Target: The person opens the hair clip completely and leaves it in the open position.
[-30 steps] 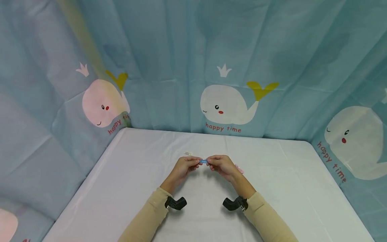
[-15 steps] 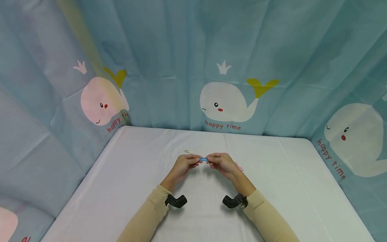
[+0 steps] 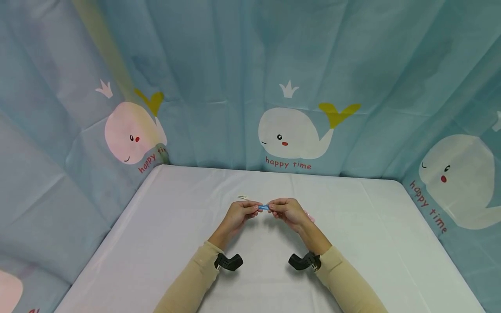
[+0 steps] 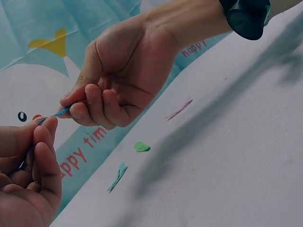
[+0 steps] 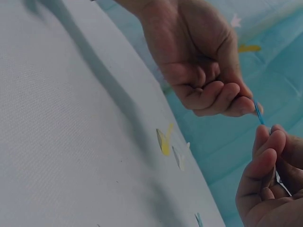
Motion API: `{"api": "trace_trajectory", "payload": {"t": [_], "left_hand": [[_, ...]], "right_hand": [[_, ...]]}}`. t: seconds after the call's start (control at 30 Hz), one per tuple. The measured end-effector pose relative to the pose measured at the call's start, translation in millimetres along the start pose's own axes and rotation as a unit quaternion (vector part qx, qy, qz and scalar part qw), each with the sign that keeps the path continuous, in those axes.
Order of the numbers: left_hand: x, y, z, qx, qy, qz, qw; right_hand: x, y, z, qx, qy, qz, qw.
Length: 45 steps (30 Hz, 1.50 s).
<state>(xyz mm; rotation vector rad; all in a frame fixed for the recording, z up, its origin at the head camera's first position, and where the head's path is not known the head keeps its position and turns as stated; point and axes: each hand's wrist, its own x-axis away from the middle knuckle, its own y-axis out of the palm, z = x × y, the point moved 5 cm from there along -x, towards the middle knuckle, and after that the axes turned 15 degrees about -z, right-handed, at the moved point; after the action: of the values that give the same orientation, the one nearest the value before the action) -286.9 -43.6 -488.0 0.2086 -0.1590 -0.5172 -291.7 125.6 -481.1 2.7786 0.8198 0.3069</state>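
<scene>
The item under examination is a slim, elongated, bright-blue clip, located at the centre of the head view, a little below mid-height. It is held roughly level, raised off the surface; its ends are covered by fingers, and its material cannot be established. The left hand pinches the left end between thumb and fingers; the right hand pinches the right end in the same way. Both hands are therefore gripping the one item, a short blue length showing between them.

The table bears a white covering and fills the lower part of the head view. Behind and to the sides hangs a light-blue curtain printed with white whales, yellow tails and red "happy time" lettering. Beige sleeves enter from the bottom edge.

The head view shows a small pale object above the left hand and a pink clip beside the right wrist. The left wrist view adds a flat green piece and a narrow teal clip, lower centre. The right wrist view adds a yellow clip and a whitish clip close together, right of centre.
</scene>
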Motion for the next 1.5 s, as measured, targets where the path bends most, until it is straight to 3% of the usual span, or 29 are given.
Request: {"api": "trace_trajectory", "payload": {"t": [0.37, 0.8, 1.5], "left_hand": [[1.3, 1.2, -0.5, 0.017, -0.002, -0.007, 0.9998], [2.4, 1.2, 0.2, 0.025, 0.002, 0.016, 0.9995], [2.6, -0.6, 1.6, 0.028, 0.002, 0.022, 0.9994]], "right_hand": [[0.2, 2.6, 1.2, -0.014, -0.003, -0.015, 1.0], [1.0, 3.5, -1.2, -0.033, 0.001, -0.013, 0.999], [2.6, 3.8, -5.1, -0.017, 0.006, -0.013, 1.0]]}}
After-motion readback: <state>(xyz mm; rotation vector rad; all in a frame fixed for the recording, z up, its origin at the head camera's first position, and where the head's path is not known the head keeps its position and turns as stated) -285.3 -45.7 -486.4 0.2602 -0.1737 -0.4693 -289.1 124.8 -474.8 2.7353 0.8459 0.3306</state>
